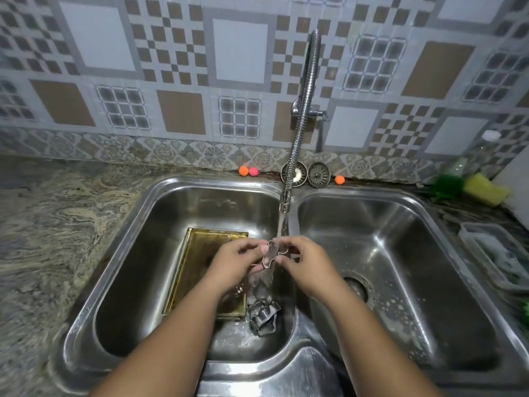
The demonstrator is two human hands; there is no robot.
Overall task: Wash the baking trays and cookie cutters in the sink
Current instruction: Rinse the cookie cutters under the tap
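A thin metal cookie cutter (pixel 272 253) is held under the running water over the left basin (pixel 137 253). My left hand (pixel 237 260) pinches its left side and my right hand (pixel 303 262) pinches its right side. Below them a gold baking tray (pixel 197 253) lies flat on the basin floor, partly hidden by my left forearm. A small heap of other metal cookie cutters (pixel 263 315) sits by the tray's near right corner.
The flexible tap (pixel 300 133) pours between the two basins. The right basin (pixel 400 253) has suds near its drain. Two strainers (pixel 319 174) and small coloured balls (pixel 248 171) sit behind. A yellow sponge (pixel 485 189), a green bottle (pixel 449 181) and a plastic container (pixel 495 253) are on the right.
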